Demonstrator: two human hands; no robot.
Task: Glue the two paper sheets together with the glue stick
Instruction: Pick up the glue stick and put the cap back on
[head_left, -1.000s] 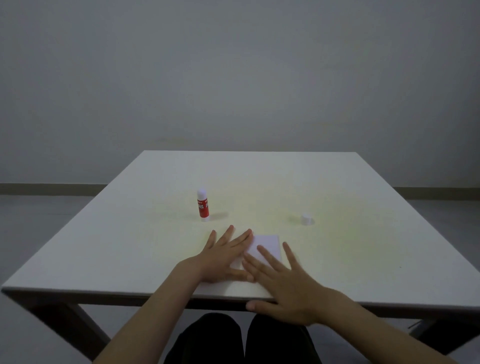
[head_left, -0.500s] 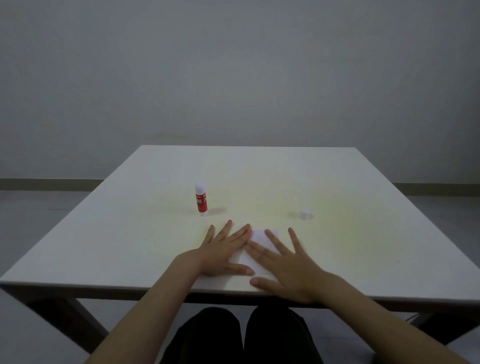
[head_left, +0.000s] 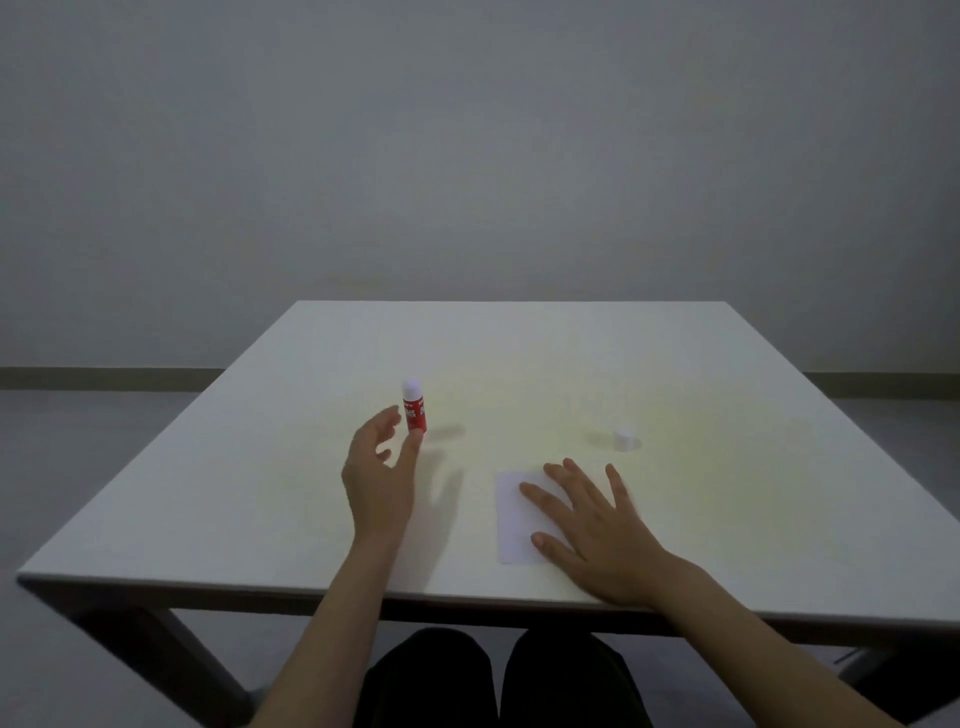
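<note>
A red glue stick (head_left: 414, 408) with its white tip bare stands upright on the white table (head_left: 519, 353), left of centre. My left hand (head_left: 379, 475) is raised just in front of it, fingers apart and curved, its fingertips close to the stick's base and holding nothing. White paper (head_left: 511, 519) lies flat near the table's front edge; I cannot tell the two sheets apart. My right hand (head_left: 597, 525) rests flat on the paper's right part with fingers spread.
The glue stick's small white cap (head_left: 623, 438) sits on the table to the right, beyond my right hand. The table's front edge (head_left: 208, 584) runs just under my forearms. My dark-clothed legs (head_left: 498, 675) show below it.
My left hand has lifted off the paper and moved left and forward to the glue stick. My right hand stays pressed on the paper.
</note>
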